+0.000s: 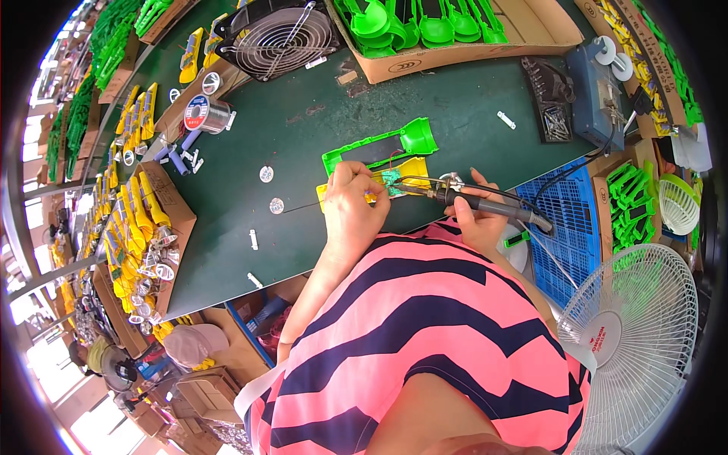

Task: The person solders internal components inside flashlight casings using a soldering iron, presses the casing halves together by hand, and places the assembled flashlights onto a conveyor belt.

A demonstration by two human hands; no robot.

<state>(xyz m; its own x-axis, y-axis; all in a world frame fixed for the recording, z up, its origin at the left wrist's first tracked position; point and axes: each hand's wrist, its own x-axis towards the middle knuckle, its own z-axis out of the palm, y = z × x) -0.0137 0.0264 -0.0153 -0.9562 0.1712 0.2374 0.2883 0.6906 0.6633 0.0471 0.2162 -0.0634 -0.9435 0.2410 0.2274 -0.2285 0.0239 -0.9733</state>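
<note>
My right hand point(479, 221) is wrapped round the dark handle of a soldering iron point(485, 205), whose tip points left at a small green circuit board point(390, 179). The board sits in a yellow plastic housing point(414, 170). My left hand point(351, 206) is closed over the housing's left part, fingers pinched together beside the board. What they pinch is hidden. From this hand a thin dark line runs left to a small round disc point(277, 205). Just beyond the yellow housing lies an open green housing point(417, 138).
A second disc point(266, 174) and white strips point(506, 120) lie on the green table point(303, 129). A solder spool point(206, 114) stands left, a fan point(279, 42) at the back. A box of green parts point(455, 57), a screw tray point(557, 121) and a blue soldering station point(597, 95) stand far right.
</note>
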